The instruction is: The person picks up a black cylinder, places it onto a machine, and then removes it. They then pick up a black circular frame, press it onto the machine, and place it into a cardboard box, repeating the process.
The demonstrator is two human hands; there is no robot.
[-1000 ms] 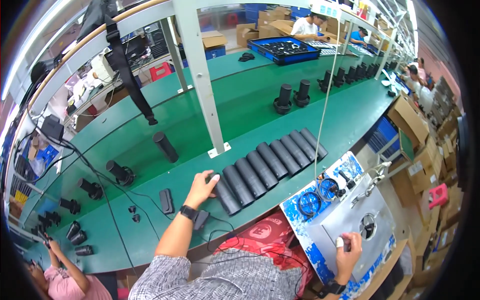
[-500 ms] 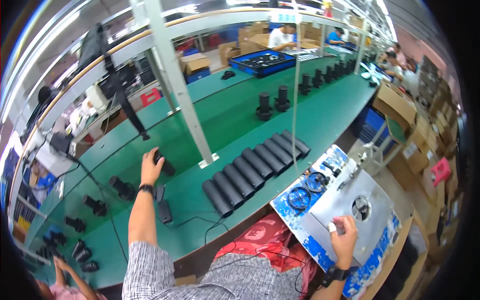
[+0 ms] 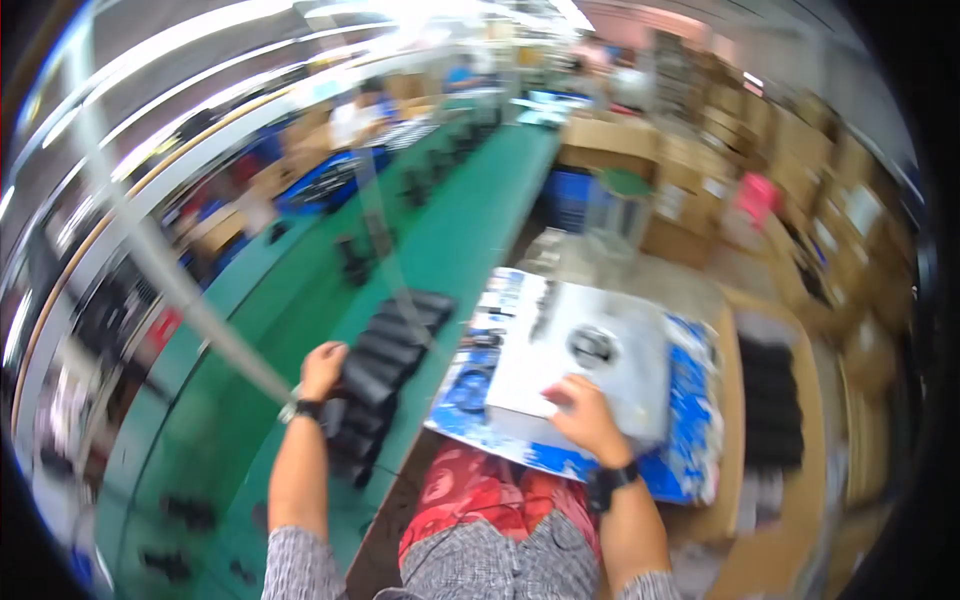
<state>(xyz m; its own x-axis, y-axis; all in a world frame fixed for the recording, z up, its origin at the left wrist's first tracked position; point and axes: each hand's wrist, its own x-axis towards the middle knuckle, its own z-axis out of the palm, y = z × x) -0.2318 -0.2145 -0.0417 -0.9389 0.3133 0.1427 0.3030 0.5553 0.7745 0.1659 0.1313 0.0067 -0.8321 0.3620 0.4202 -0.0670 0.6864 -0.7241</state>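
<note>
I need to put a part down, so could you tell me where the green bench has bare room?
The green bench looks bare between the row of black cylinders and the far black parts. It is crowded near the left hand and around the grey fixture under the right hand. The picture is blurred.

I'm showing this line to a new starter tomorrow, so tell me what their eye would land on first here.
First, the row of black cylinders lined up on the green bench, with the left hand resting on its near end. Next, the grey metal fixture on a blue printed sheet to the right, the right hand pressed flat on its front edge. The picture is motion-blurred, so finer detail is lost.
</note>
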